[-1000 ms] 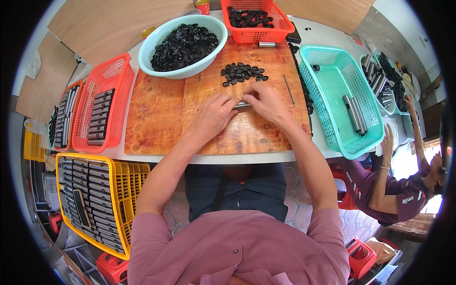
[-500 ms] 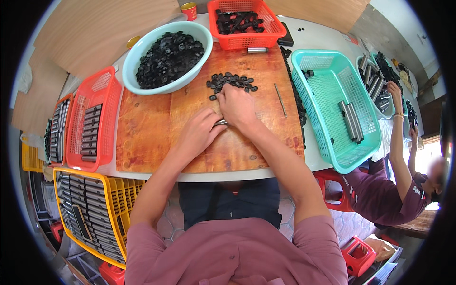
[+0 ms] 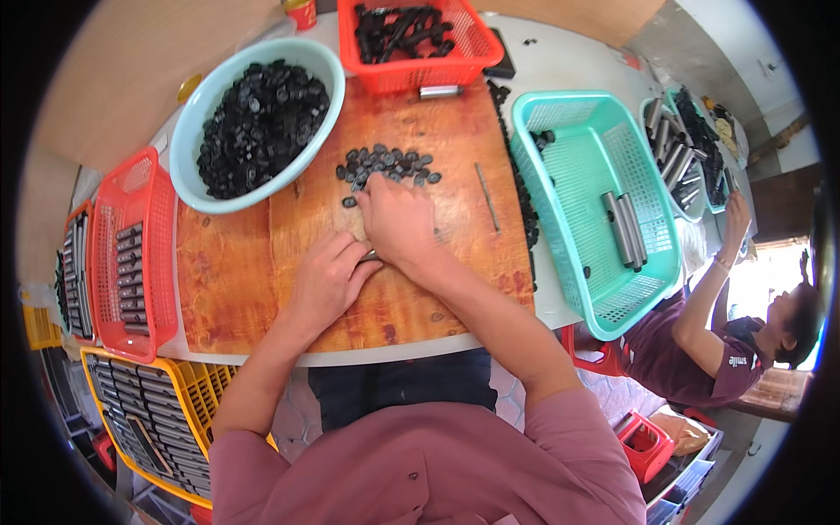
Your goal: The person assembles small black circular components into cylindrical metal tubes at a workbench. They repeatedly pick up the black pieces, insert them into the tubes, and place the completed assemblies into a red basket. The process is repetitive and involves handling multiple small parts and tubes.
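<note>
My left hand (image 3: 325, 282) lies on the wooden board (image 3: 437, 289), curled around a small grey metal tube (image 3: 370, 255) whose end shows at the fingertips. My right hand (image 3: 398, 223) is stretched forward just beyond it. Its fingertips rest on the near edge of a loose pile of small black caps (image 3: 389, 163). Whether a cap is pinched under those fingers is hidden. The heel of the right hand touches the left hand's fingers.
A pale blue bowl (image 3: 188, 188) full of black caps stands at the back left. A red basket (image 3: 455, 61) of black parts is behind. A teal basket (image 3: 560, 262) on the right holds grey tubes (image 3: 623, 229). A thin metal rod (image 3: 486, 185) lies on the board. On the left are a red basket (image 3: 105, 219) and a yellow crate (image 3: 206, 394) of tubes. A co-worker (image 3: 726, 341) sits at the right.
My right hand has left the tube and reached forward onto the pile of caps. My left hand stays on the board with the tube. The view has shifted closer.
</note>
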A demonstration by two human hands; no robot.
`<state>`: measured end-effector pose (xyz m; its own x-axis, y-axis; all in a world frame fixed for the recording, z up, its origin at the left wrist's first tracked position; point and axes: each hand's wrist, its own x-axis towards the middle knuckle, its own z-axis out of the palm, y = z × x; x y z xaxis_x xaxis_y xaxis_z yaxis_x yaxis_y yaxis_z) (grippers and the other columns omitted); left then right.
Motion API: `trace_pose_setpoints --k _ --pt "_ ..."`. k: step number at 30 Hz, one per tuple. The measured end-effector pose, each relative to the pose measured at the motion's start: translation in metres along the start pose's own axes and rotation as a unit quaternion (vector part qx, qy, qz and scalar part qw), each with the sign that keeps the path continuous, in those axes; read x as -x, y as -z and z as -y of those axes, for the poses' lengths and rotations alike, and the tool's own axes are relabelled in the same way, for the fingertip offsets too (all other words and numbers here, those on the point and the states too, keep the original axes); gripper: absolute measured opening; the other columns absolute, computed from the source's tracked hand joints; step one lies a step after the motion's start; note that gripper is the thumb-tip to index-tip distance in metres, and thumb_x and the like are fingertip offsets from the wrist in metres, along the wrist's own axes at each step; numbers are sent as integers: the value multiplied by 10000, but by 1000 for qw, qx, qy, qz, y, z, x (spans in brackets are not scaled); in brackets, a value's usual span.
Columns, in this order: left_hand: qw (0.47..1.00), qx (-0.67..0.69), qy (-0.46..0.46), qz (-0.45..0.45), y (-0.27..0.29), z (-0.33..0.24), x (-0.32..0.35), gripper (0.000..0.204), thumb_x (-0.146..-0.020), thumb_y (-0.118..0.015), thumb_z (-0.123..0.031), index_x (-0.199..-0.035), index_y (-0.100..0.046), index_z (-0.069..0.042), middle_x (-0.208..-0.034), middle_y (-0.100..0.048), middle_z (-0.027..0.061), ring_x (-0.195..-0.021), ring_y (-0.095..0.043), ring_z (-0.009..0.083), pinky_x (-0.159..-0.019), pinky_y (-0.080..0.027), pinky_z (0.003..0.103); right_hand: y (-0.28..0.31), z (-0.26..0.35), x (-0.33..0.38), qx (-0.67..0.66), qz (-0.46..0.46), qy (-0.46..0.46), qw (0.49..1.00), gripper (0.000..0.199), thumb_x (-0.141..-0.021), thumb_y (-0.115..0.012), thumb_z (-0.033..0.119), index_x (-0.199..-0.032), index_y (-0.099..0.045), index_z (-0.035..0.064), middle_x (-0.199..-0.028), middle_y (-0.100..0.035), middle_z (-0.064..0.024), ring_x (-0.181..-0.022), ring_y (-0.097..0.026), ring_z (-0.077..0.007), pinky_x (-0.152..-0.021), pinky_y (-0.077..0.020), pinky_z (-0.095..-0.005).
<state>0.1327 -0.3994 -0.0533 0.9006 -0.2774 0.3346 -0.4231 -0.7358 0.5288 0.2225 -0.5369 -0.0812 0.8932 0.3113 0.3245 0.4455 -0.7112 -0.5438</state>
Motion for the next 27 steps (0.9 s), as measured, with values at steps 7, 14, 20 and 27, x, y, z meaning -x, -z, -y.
trace_pose_setpoints --k 7,14,20,27 --pt "999 -28 -15 -13 -3 1 -2 291 -800 -842 -141 -1002 -683 -5 -915 -592 154 -851 -596 371 -747 -497 446 -3 -3 -8 -59 -21 -19 998 246 -968 -649 261 -873 -611 37 -755 -703 -179 -737 -688 -391 -726 -537 -497" --pt "922 259 273 -95 -1 8 2 350 -1054 -562 -146 -1368 -586 7 -951 -699 97 -733 -653 161 -644 -523 296 3 -20 -8 -354 -122 -84 923 398 -1041 -590 340 -842 -602 -5 -699 -607 -234 -680 -624 -444 -629 -460 -522" --pt "757 554 319 -136 -4 2 30 227 -1082 -574 -238 -1058 -635 -20 -920 -693 82 -649 -623 130 -579 -523 264 6 -14 -5 -283 -84 -36 955 363 -1022 -604 311 -834 -647 4 -750 -658 -235 -740 -658 -447 -649 -498 -534" --pt "711 625 288 -145 -7 2 41 387 -1106 -500 -313 -1293 -590 14 -955 -693 111 -686 -612 153 -663 -523 299 1 -12 -4 -254 -60 -42 964 382 -1017 -612 329 -820 -637 2 -750 -630 -258 -734 -651 -464 -641 -492 -528"
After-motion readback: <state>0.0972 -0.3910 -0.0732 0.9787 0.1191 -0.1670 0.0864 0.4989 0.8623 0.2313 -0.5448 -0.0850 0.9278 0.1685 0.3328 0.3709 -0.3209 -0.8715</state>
